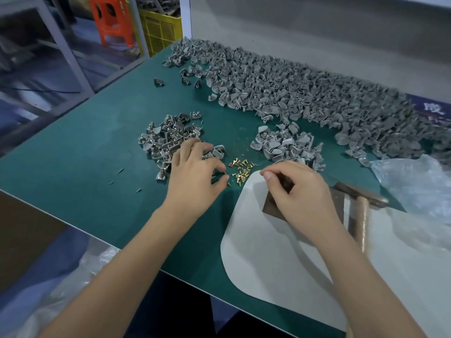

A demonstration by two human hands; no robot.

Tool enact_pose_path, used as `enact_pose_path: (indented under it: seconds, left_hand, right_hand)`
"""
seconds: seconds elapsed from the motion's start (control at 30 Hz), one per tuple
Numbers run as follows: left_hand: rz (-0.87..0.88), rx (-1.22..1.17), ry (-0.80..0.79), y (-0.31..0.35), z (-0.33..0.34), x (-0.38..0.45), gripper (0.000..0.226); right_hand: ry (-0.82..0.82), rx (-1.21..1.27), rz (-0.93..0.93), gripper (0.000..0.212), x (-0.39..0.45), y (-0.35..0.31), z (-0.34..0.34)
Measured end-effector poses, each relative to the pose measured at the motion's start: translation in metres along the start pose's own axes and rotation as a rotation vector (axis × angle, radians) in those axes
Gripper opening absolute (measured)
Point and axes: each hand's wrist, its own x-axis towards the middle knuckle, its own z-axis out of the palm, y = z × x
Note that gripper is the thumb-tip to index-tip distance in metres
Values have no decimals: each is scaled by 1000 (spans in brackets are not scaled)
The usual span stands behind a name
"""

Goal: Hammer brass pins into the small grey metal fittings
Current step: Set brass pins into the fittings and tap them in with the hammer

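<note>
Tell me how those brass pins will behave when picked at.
The brass pins are tiny and lie scattered, so they probably skid or roll when nudged. They look smooth and shiny, likely slippery to pinch. The left hand works at their edge with its fingertips.

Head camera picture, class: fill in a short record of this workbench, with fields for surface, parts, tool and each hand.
surface: green bench mat
pins: small loose brass pins between the hands
fittings: long heap of small grey metal fittings at the back, two smaller piles nearer
tool: wooden-handled hammer lying unheld, right of the right hand
left hand: fingers curled at the pins' edge
right hand: fingers pinched; item unclear
</note>
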Motion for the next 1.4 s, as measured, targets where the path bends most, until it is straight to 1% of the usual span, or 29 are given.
enact_pose_path:
  seconds: [0.1, 0.27, 0.37, 0.43, 0.47, 0.53, 0.6, 0.7, 0.77, 0.87, 0.93, 1.0, 1.07, 1.13, 1.17, 1.23, 1.3, 1.33, 1.4]
  left_hand:
    - [3, 17, 20, 3, 1, 4, 5]
    - [87, 119, 60, 6, 4, 6, 11]
    - [104, 105, 121, 12, 2, 7, 13]
    - [131, 2, 177, 21, 0, 10, 14]
    - [149, -111, 181, 27, -2, 12, 15]
    - [181, -387, 118, 43, -5, 19, 16]
    - [206, -547, 53, 59, -6, 24, 12]
    - [219, -616, -11, 76, -5, 33, 13]
    - [237, -652, -41, 82, -4, 41, 14]
    - [293, -673, -64, 91, 0, 56, 13]
    - [305, -647, -53, 93, 8, 66, 11]
    - [332, -495, -52, 88, 19, 75, 25]
    - [400, -318, -155, 78, 28, 80, 37]
    - [452, -195, -249, 69, 35, 80, 39]
    - [467, -160, -257, 65, 37, 78, 39]
    - [495, -134, -195, 60, 39, 72, 37]
    - [488, -96, -106, 56, 41, 69, 37]
    - [459, -74, -82, 55, 42, 68, 40]
    - [368, -58, -87, 53, 43, 69, 42]
  right_hand:
    - [26, 93, 6, 14, -1, 0, -2]
    - [83, 158, 31, 15, 0, 3, -4]
    - [102, 181, 35, 15, 1, 5, -3]
    - [127, 213, 28, 15, 2, 5, -3]
    - [144, 235, 19, 15, 2, 5, -3]
    - [162, 285, 2, 18, 4, 4, -5]
    - [174, 308, -21, 21, 4, 3, -8]
    - [266, 299, -48, 22, 2, 6, -15]
    - [333, 304, -45, 18, 3, 10, -20]
    - [384, 394, 0, 18, 4, 16, -27]
    - [427, 393, 43, 15, 5, 24, -35]
    - [468, 333, 114, 13, 6, 37, -44]
    - [467, 283, 182, 21, 6, 50, -48]
    - [446, 240, 228, 30, 7, 56, -46]
    - [432, 220, 237, 34, 7, 57, -45]
    - [399, 187, 235, 31, 8, 58, -40]
    - [387, 171, 234, 17, 8, 59, -37]
    - [386, 163, 233, 14, 8, 59, -35]
    - [373, 136, 231, 12, 7, 60, -32]
